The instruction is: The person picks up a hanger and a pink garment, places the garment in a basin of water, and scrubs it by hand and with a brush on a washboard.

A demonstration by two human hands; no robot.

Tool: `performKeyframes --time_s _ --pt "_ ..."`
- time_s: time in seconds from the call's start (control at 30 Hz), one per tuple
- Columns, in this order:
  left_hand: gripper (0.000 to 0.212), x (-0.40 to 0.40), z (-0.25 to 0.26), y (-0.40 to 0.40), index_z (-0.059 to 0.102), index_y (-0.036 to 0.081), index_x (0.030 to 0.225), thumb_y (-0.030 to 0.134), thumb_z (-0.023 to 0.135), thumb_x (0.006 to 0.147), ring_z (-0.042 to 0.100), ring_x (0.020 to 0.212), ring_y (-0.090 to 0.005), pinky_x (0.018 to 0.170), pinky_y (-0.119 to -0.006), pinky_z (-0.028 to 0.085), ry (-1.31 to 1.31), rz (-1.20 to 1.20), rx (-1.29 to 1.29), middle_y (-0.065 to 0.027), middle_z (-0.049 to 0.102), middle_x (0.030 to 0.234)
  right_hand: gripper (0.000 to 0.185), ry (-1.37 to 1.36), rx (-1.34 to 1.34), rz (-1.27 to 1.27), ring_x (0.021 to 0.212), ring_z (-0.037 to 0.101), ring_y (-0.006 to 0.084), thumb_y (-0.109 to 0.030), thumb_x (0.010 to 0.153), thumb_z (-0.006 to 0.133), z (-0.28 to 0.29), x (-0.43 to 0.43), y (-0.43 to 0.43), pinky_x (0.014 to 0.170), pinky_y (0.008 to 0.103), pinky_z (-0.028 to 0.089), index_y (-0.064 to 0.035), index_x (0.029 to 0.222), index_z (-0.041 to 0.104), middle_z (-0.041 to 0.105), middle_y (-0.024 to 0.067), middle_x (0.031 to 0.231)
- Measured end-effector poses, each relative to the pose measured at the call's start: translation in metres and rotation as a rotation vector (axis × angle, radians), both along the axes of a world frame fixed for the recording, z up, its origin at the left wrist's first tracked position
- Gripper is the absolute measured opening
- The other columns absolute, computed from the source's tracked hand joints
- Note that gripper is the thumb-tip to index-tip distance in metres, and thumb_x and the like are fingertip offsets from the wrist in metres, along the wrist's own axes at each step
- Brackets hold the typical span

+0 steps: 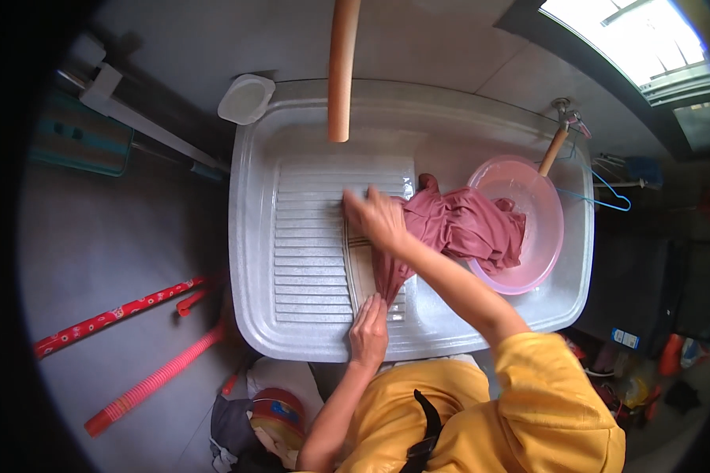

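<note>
A dusty-pink garment [444,222] lies across the ribbed washboard [305,248] of a grey stone laundry sink [449,340], its right end hanging into a pink plastic basin [541,254]. Under its left edge shows a light band with dark stripes [358,266]. My left hand [370,331] grips the gathered lower end of the cloth near the sink's front edge. Above it, my right hand [378,219] is blurred over the garment's upper left part, fingers bent; whether it grips the cloth cannot be told.
An orange-brown tube [340,77] hangs over the sink. Near the basin are a tap [562,118] with a short hose and a blue wire hanger [609,189]. A white plastic container [247,99] sits on the back left corner. Red poles [124,310] and a red bucket [278,408] are at left.
</note>
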State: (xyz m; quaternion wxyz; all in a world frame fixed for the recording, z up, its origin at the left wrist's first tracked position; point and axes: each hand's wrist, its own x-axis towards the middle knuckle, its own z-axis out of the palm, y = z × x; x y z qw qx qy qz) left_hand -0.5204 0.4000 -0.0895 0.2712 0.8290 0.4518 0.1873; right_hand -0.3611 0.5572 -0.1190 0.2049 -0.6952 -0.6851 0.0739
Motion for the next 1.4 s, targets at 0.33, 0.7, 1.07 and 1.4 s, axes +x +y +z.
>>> performKeyframes --time_s 0.33,0.7,1.07,1.4 --pt "0.024 -0.002 -0.005 -0.002 0.064 -0.003 0.1 -0.003 0.052 0.08 0.061 0.101 -0.0303 0.086 -0.036 0.05 0.09 0.006 -0.134 -0.0179 0.064 0.104 0.042 -0.016 0.028 0.446 0.058 0.053 0.0262 -0.016 0.082 0.058 0.023 -0.029 -0.092 0.042 0.0346 0.045 -0.0287 0.121 0.05 0.042 0.0107 0.076" --pt "0.025 -0.008 -0.004 -0.004 0.064 -0.005 0.099 -0.002 0.051 0.078 0.06 0.104 -0.0302 0.092 -0.036 0.047 0.214 -0.04 -0.354 -0.0166 0.063 0.108 0.044 0.012 0.049 0.395 0.063 0.054 0.0288 -0.017 0.082 0.056 0.019 -0.029 -0.086 0.046 0.0391 0.048 -0.0255 0.124 0.046 0.047 0.0111 0.085" --pt "0.013 -0.009 -0.007 0.003 0.066 -0.001 0.085 -0.002 0.058 0.075 0.065 0.091 -0.0294 0.083 -0.037 0.051 0.045 -0.037 -0.123 -0.0156 0.066 0.094 0.033 -0.019 -0.276 0.314 0.064 0.057 0.0322 -0.021 0.085 0.054 0.035 -0.029 -0.081 0.048 0.0423 0.049 -0.0245 0.118 0.05 0.05 0.0173 0.093" --pt "0.016 0.0 -0.011 0.01 0.066 -0.002 0.089 -0.001 0.059 0.076 0.065 0.093 -0.0295 0.083 -0.036 0.052 -0.07 -0.018 0.079 -0.0165 0.067 0.098 0.03 0.007 0.03 0.151 0.061 0.057 0.03 -0.02 0.084 0.056 0.017 -0.006 -0.015 0.042 0.039 0.047 -0.0214 0.114 0.051 0.05 0.0171 0.086"
